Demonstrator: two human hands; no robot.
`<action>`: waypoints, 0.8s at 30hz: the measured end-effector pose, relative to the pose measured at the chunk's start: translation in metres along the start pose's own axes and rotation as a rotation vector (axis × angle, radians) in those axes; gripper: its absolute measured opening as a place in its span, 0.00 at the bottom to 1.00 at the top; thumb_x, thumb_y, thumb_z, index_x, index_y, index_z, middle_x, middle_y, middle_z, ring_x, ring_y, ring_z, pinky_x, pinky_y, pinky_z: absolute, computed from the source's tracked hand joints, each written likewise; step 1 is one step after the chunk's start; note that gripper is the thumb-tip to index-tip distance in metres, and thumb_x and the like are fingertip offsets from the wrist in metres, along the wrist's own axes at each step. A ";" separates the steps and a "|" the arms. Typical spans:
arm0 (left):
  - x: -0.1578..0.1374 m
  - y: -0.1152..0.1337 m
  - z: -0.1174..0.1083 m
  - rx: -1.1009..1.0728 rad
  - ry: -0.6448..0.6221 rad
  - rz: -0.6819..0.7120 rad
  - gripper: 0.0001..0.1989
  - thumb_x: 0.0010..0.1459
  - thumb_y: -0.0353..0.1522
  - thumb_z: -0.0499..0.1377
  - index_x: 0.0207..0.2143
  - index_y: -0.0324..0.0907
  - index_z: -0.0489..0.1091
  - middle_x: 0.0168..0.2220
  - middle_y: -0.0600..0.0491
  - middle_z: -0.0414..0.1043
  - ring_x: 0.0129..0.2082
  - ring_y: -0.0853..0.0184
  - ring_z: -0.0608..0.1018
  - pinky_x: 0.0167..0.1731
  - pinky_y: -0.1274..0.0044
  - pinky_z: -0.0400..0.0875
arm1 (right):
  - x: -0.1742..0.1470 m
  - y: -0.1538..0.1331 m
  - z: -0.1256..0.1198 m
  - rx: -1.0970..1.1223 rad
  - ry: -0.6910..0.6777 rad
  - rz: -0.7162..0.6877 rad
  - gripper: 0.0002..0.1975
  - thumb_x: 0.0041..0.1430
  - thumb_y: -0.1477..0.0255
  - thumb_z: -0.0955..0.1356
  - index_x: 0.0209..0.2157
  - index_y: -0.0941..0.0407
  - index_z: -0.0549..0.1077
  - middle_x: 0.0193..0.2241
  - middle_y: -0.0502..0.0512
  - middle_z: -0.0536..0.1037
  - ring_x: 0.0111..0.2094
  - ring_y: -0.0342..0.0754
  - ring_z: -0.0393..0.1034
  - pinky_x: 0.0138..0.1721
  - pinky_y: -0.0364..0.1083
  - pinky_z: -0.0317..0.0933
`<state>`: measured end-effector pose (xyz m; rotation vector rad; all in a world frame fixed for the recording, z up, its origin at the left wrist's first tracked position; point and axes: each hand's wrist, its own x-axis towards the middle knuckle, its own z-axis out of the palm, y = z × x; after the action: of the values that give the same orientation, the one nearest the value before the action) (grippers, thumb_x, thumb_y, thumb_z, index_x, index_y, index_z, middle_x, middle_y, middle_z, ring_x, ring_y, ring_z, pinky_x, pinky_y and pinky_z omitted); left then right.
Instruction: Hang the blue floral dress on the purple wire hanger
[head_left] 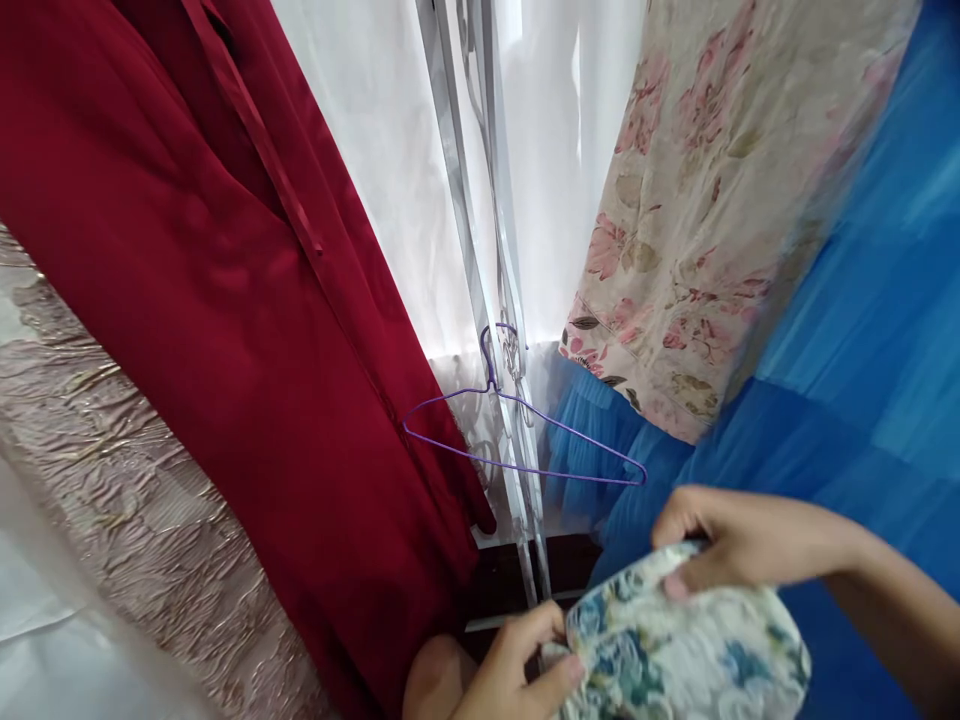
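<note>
A folded piece of white cloth with blue and green flowers point(675, 640) is held low in the right half of the head view. My left hand point(517, 665) pinches its left edge between thumb and fingers. On the top edge, my right hand point(720, 540) grips the cloth, thumb in front. Whether it is a whole garment or part of one, I cannot tell. Beyond my hands, a bare purple hanger point(525, 466) hangs by its hook on a pale metal rack point(459, 190), apart from both hands.
A long red garment point(247, 350) hangs on the left, beside a textured pinkish-gold fabric point(127, 480). On the right hang a beige floral cloth point(675, 230) and blue tulle point(847, 340). White fabric point(360, 130) covers the back.
</note>
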<state>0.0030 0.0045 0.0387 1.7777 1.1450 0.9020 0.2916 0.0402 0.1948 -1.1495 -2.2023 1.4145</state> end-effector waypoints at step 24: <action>0.096 -0.016 -0.220 0.561 0.212 0.145 0.08 0.54 0.28 0.53 0.26 0.44 0.70 0.28 0.53 0.72 0.33 0.61 0.72 0.36 0.73 0.63 | 0.110 -0.003 -0.045 0.435 0.330 -0.211 0.19 0.50 0.63 0.76 0.44 0.56 0.80 0.34 0.53 0.83 0.33 0.45 0.75 0.35 0.43 0.65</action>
<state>-0.1636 0.1541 0.1267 2.2778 1.5301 0.9293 0.2466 0.1497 0.1995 -0.8907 -1.6322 1.4018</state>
